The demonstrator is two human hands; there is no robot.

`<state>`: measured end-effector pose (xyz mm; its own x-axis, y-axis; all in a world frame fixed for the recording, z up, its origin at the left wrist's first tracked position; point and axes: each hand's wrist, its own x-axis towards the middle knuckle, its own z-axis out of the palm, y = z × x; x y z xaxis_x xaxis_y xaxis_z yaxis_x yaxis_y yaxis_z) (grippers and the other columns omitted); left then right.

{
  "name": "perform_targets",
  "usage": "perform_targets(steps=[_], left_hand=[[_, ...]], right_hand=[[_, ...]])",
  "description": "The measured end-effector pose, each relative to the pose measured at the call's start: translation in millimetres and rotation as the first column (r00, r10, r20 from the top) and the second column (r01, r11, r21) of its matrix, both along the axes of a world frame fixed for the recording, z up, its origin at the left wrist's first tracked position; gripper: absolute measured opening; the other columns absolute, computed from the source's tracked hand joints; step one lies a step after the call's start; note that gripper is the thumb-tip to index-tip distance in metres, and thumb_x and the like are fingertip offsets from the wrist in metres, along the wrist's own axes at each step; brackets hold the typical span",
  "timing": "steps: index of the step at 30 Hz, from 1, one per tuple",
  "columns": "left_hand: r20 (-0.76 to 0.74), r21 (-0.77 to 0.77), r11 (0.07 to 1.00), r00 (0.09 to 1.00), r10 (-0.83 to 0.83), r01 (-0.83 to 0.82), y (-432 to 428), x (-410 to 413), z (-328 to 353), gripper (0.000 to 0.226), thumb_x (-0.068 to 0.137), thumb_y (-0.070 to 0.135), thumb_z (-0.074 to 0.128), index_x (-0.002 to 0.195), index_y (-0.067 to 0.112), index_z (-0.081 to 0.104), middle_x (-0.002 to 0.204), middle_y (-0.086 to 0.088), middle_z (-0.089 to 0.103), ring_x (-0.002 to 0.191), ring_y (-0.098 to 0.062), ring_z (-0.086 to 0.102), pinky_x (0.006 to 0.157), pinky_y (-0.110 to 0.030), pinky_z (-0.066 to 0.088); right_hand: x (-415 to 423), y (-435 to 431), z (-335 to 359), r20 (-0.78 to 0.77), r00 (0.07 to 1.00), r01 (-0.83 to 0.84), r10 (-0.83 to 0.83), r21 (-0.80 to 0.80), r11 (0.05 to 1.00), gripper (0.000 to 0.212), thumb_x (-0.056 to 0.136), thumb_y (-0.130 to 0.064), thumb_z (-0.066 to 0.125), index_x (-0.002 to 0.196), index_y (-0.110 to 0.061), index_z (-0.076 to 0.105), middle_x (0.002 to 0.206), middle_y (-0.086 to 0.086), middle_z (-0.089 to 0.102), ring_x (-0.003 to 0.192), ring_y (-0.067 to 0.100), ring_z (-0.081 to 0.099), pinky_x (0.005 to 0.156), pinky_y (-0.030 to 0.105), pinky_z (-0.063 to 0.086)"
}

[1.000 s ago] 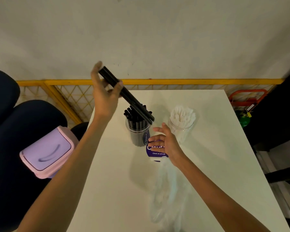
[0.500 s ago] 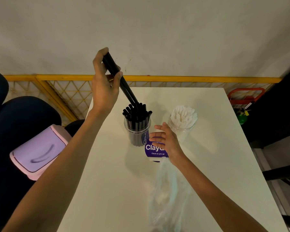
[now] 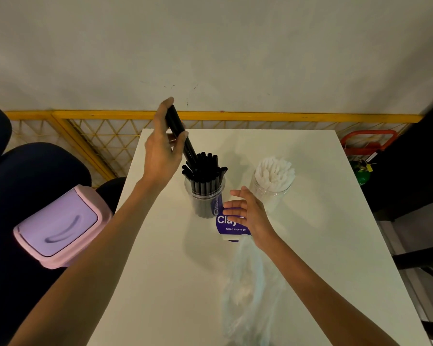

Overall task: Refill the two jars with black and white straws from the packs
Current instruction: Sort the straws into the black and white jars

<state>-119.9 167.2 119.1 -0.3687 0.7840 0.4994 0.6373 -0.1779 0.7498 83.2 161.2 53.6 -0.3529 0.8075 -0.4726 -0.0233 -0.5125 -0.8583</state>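
My left hand [image 3: 164,148] grips a bunch of black straws [image 3: 179,132], tilted, their lower ends reaching in among the black straws that stand in the left clear jar [image 3: 205,196]. A second clear jar [image 3: 273,188] to the right is packed with white straws [image 3: 275,171]. My right hand [image 3: 248,213] hovers open just in front of the two jars, fingers spread, above the purple label [image 3: 229,224] of a clear plastic pack [image 3: 250,290] lying on the white table [image 3: 160,270].
A pink and lilac lidded bin [image 3: 60,226] stands left of the table, beside a dark chair [image 3: 23,176]. A yellow mesh barrier [image 3: 98,136] runs behind the table. An orange-handled item [image 3: 368,141] and dark furniture are at the right.
My left hand has swung the black straw bunch from nearly flat to steeply tilted and lowered its ends into the left jar. My right hand stays open in front of the jars.
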Motion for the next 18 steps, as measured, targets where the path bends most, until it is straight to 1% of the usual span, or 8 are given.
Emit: perform_targets(steps=[2, 5, 7, 9, 10, 12, 14, 18], left_hand=[[-0.01, -0.046, 0.999, 1.0, -0.007, 0.007, 1.9, 5.3, -9.0, 0.059, 0.092, 0.004, 0.053, 0.142, 0.017, 0.024, 0.099, -0.002, 0.058, 0.084, -0.019, 0.066, 0.077, -0.04, 0.057], [-0.054, -0.107, 0.994, 0.998, -0.018, 0.013, 7.2, 11.8, -23.7, 0.053, 0.094, 0.008, 0.051, 0.141, 0.017, 0.028, 0.102, -0.007, 0.062, 0.084, -0.023, 0.066, 0.077, -0.042, 0.056], [-0.114, -0.128, 0.992, 0.993, -0.021, 0.006, 11.1, 14.4, -34.1, 0.048, 0.096, 0.011, 0.048, 0.139, 0.014, 0.031, 0.1, -0.011, 0.064, 0.078, -0.027, 0.066, 0.071, -0.042, 0.056], [-0.181, -0.145, 0.989, 0.984, -0.004, -0.023, 13.3, 15.5, -44.2, 0.043, 0.097, 0.013, 0.046, 0.138, 0.012, 0.033, 0.095, -0.013, 0.064, 0.072, -0.028, 0.064, 0.063, -0.038, 0.053], [-0.208, -0.155, 0.987, 0.978, -0.004, -0.028, 13.2, 16.0, -48.9, 0.04, 0.097, 0.013, 0.044, 0.137, 0.012, 0.035, 0.095, -0.013, 0.065, 0.072, -0.028, 0.063, 0.063, -0.036, 0.052], [-0.252, -0.181, 0.983, 0.967, -0.031, -0.016, 11.2, 18.3, -57.0, 0.034, 0.097, 0.011, 0.043, 0.132, 0.01, 0.042, 0.102, -0.014, 0.064, 0.082, -0.029, 0.063, 0.068, -0.032, 0.05], [-0.279, -0.219, 0.976, 0.958, -0.057, -0.005, 8.5, 20.5, -63.0, 0.03, 0.097, 0.009, 0.042, 0.126, 0.008, 0.05, 0.111, -0.014, 0.062, 0.095, -0.03, 0.061, 0.076, -0.032, 0.049], [-0.385, -0.248, 0.967, 0.922, -0.036, -0.065, 8.0, 22.4, -65.6, 0.026, 0.094, 0.007, 0.047, 0.113, 0.001, 0.063, 0.107, -0.019, 0.064, 0.106, -0.036, 0.055, 0.083, -0.045, 0.052]], right_hand=[[0.6, -0.5, 0.3, 0.006, 1.0, -0.008, 0.008, 0.002, 1.0, 0.03, 0.099, -0.037, 0.038, 0.101, -0.017, 0.059, 0.082, 0.004, 0.068, 0.07, 0.014, 0.065, 0.059, 0.017, 0.055], [2.7, 0.5, 1.0, 0.007, 1.0, -0.008, 0.008, 0.0, 1.0, 0.03, 0.099, -0.038, 0.037, 0.101, -0.017, 0.059, 0.082, 0.004, 0.067, 0.071, 0.014, 0.065, 0.059, 0.017, 0.055], [4.1, 1.8, 0.8, -0.001, 1.0, 0.001, -0.001, -0.006, 1.0, 0.031, 0.099, -0.038, 0.037, 0.102, -0.016, 0.059, 0.082, 0.005, 0.067, 0.07, 0.015, 0.065, 0.06, 0.018, 0.055], [4.4, 2.9, 0.1, 0.002, 1.0, 0.005, -0.005, -0.011, 1.0, 0.032, 0.099, -0.038, 0.037, 0.103, -0.015, 0.059, 0.082, 0.005, 0.067, 0.07, 0.015, 0.065, 0.06, 0.018, 0.055], [4.2, 3.4, -0.2, 0.004, 1.0, 0.004, -0.004, -0.013, 1.0, 0.032, 0.098, -0.038, 0.037, 0.104, -0.014, 0.059, 0.082, 0.005, 0.067, 0.07, 0.015, 0.065, 0.06, 0.018, 0.055], [3.0, 4.6, -0.5, 0.007, 1.0, -0.001, 0.001, -0.014, 1.0, 0.034, 0.098, -0.039, 0.038, 0.105, -0.014, 0.059, 0.082, 0.005, 0.068, 0.069, 0.015, 0.065, 0.06, 0.018, 0.055], [1.5, 5.5, -1.1, 0.007, 1.0, -0.001, 0.002, -0.017, 1.0, 0.034, 0.098, -0.039, 0.037, 0.105, -0.014, 0.059, 0.082, 0.006, 0.068, 0.068, 0.014, 0.066, 0.06, 0.018, 0.055], [0.1, 6.4, -2.1, 0.001, 1.0, -0.004, 0.004, -0.018, 1.0, 0.034, 0.099, -0.039, 0.037, 0.105, -0.014, 0.059, 0.081, 0.005, 0.068, 0.067, 0.013, 0.066, 0.06, 0.019, 0.055]])
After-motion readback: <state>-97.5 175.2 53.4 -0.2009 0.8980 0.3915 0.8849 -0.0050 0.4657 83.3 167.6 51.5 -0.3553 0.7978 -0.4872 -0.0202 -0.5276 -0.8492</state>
